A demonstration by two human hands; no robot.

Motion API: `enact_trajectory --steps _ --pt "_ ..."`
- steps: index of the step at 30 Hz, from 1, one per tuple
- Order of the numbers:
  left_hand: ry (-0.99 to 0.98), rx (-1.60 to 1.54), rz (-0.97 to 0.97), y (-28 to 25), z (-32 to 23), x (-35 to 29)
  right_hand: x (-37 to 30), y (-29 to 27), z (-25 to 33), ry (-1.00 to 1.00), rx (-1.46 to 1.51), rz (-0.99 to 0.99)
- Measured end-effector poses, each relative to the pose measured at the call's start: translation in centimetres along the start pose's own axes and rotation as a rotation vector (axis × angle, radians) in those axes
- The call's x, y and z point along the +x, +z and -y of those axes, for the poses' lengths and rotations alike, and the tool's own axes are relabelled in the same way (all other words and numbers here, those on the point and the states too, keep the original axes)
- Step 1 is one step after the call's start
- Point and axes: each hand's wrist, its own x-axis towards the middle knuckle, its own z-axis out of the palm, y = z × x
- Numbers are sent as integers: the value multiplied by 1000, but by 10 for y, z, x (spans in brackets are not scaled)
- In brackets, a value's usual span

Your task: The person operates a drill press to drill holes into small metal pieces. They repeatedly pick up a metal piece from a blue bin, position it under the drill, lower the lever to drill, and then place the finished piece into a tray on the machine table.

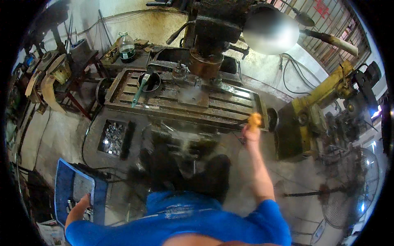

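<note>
At lower left, the left hand [85, 200] reaches into a blue bin [62, 182] holding small metal parts [72, 203]; its grip cannot be told. Left of centre, a green-handled brush [141, 89] lies across a dark bowl [154, 83]. Right of centre, the right hand [250, 133] grips a yellow-orange object [255, 119] near the slotted machine bed's [164, 105] right end.
</note>
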Motion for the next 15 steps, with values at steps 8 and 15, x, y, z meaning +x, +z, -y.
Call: enact_trajectory --steps 8,15 --pt "9 -36 -27 10 0 10 -75 65 89 553 -12 895" --pt "34 -110 -94 18 6 3 -34 83 110 274 -461 622"
